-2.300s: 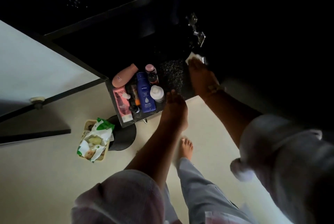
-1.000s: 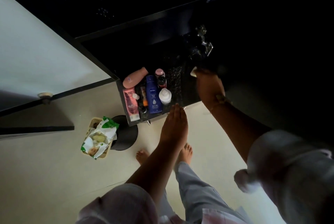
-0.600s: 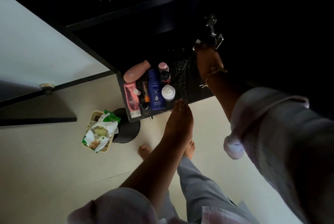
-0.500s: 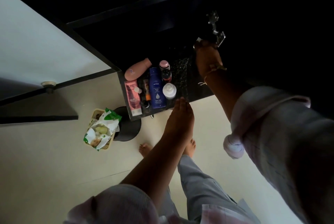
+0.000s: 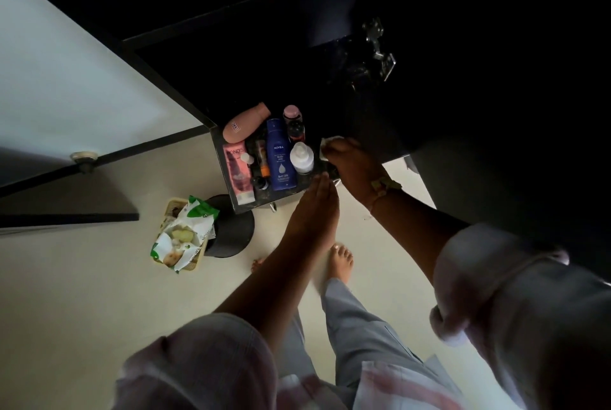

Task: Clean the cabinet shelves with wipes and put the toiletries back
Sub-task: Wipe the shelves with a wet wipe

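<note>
- On shelf (image 5: 287, 195), right hand (image 5: 355, 165) grips wipe (image 5: 327, 144), just beside white bottle (image 5: 301, 158).
- At front edge, left hand (image 5: 314, 211) rests, fingers straight and together, holding nothing.

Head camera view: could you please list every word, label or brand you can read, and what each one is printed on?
"NIVEA": blue lotion bottle, near its top.
"Body milk": same bottle, just below the brand.
"5in1": same bottle, near its base.
"OND'S", first letter cut off at the edge: pink tube.
Small label on the pink bottle: too blurred to read.
Print on the wipes pack: too blurred to read.
Orange tube: too small to read.
</note>
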`<state>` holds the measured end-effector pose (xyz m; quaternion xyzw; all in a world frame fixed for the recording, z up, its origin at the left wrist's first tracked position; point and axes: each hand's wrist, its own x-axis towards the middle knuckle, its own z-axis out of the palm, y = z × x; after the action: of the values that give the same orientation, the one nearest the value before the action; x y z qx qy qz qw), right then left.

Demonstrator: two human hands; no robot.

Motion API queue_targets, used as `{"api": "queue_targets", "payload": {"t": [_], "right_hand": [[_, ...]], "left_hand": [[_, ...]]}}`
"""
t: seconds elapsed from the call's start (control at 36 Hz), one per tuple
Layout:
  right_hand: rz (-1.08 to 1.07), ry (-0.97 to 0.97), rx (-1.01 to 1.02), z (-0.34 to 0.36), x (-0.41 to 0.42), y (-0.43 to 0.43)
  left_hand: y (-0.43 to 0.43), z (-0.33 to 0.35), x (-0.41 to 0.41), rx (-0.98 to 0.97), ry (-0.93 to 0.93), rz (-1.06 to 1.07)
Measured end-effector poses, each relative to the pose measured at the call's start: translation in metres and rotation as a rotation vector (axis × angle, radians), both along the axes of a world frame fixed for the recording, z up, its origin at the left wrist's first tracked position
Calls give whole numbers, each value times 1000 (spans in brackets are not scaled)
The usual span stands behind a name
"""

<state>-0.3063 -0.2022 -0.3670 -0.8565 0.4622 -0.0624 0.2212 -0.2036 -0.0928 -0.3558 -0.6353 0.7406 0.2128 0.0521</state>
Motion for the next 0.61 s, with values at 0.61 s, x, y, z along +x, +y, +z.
{"api": "queue_targets", "payload": {"t": [0.61], "right_hand": [[-372,-152,50,24,-18,-2]], "left_hand": [[3,16,3,-5,-54,10]]}}
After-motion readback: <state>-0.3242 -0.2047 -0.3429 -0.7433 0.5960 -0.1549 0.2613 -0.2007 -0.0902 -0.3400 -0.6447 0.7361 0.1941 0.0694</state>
